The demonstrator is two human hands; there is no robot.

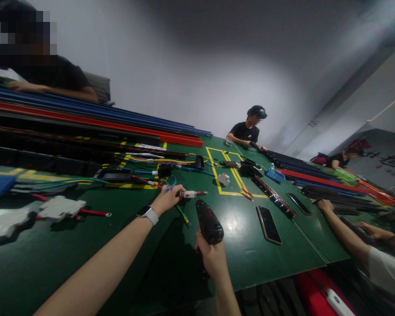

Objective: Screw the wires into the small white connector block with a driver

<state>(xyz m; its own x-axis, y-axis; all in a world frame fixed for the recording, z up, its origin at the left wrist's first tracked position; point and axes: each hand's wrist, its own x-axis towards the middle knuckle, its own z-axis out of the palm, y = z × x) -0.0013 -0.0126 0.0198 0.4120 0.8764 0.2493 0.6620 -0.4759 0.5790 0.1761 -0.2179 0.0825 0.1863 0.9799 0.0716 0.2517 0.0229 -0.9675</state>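
My left hand (167,199), with a white watch on the wrist, pinches a small white connector (188,194) with red wire ends, just above the green table (85,254). My right hand (212,256) is wrapped round the grip of a black electric screwdriver (209,221), whose nose points toward the connector and stops just short of it. A green-yellow wire (183,215) lies on the table between the two hands.
A phone (269,224) lies right of the screwdriver. White breakers with red wires (61,207) sit at left, long red, blue and black rails (95,123) behind. Loose wires and black parts fill a yellow-taped area (228,173). Other people work around the table; one's arm (340,228) rests at right.
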